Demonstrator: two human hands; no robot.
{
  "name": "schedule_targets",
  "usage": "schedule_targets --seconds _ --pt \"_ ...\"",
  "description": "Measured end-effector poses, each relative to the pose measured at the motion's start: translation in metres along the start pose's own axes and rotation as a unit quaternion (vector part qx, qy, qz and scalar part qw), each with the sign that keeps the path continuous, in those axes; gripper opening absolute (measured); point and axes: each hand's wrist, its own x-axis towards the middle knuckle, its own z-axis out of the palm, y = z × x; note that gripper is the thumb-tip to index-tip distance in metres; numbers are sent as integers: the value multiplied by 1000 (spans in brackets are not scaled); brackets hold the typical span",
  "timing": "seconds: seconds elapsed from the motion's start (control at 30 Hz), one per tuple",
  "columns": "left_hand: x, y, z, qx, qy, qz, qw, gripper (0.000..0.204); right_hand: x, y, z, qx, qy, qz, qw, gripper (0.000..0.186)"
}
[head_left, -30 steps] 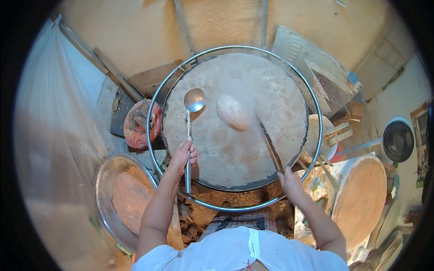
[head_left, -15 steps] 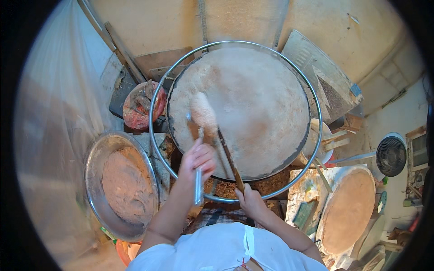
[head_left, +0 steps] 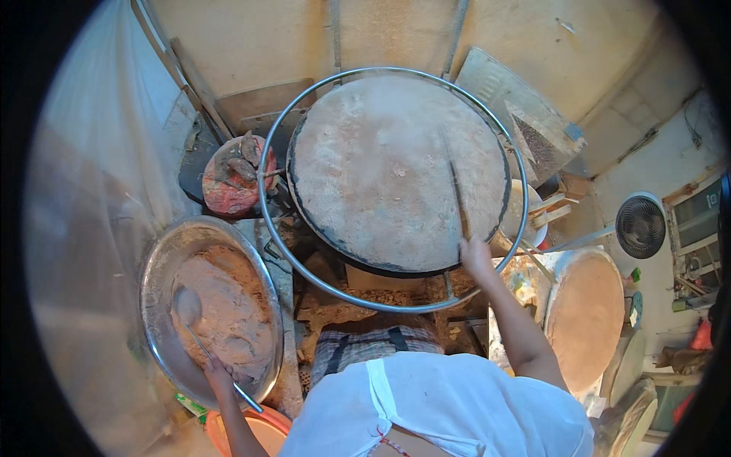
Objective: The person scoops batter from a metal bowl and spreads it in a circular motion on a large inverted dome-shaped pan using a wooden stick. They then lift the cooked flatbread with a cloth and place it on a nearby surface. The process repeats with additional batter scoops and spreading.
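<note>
Head view shows your left hand (head_left: 218,375) clenched around a ladle (head_left: 199,327) whose bowl rests in the batter of the wide metal basin (head_left: 156,259) at your left. Your right hand (head_left: 477,255) grips a thin stick (head_left: 458,199) lying across the round griddle (head_left: 396,171) ahead.

Griddle (head_left: 381,167) top is open across the middle and left; only a thin stick (head_left: 458,202) lies on its right side. Metal ring (head_left: 268,228) circles it, a low rail to reach over. Clay pot (head_left: 236,177) crowds the upper left gap. Basin (head_left: 156,263) at left open above the batter, ladle (head_left: 190,308) in it. Round board (head_left: 586,320) and fan (head_left: 640,225) block right.
</note>
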Motion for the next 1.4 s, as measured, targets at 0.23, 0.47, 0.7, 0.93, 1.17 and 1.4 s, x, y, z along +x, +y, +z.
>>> schedule_targets --seconds 0.23,0.47,0.7,0.93,1.17,1.4 --pt "37 7 33 397 -58 213 891 32 -142 -42 46 8 -207 -61 976 33" --pt "-16 18 253 109 -385 74 914 48 -160 0 12 208 -23 69 975 40" --pt "-96 19 340 -293 -370 -312 824 21 -102 97 -29 176 -161 323 916 57" --pt "-91 13 344 -315 -322 -327 831 23 -64 80 -36 -176 -64 37 982 25" --pt "6 68 318 -228 -331 -263 877 25 0 79 -49 -288 -173 72 939 29" --pt "96 109 332 -25 -106 55 992 22 118 50 -54 -19 -17 -14 1000 56"
